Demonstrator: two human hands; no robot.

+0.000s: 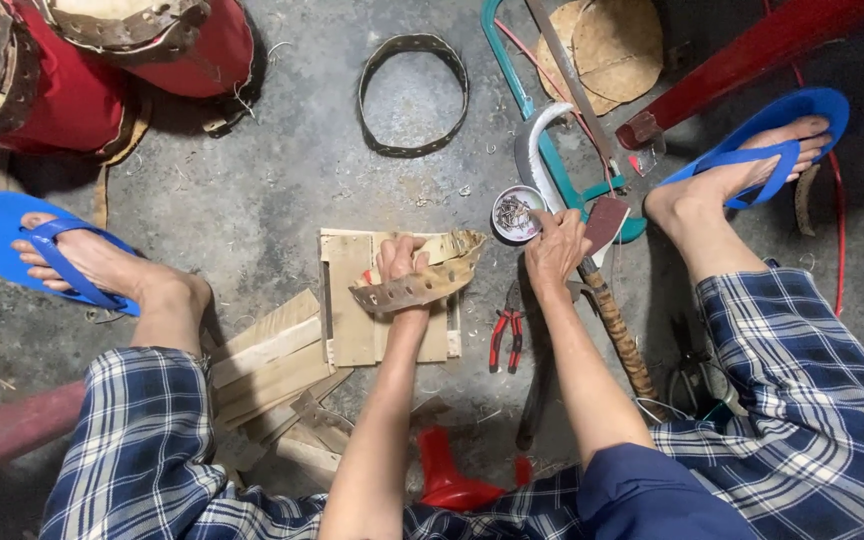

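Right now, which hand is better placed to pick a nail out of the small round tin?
The right hand: its fingertips are already at the rim of the small round tin. The left hand is busy, its grip closed on the perforated leather strip over the wooden board.

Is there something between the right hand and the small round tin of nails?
Nothing visible. The right hand is right beside the tin, fingertips at its rim. The left hand holds a punched strip on the board, off to the side.
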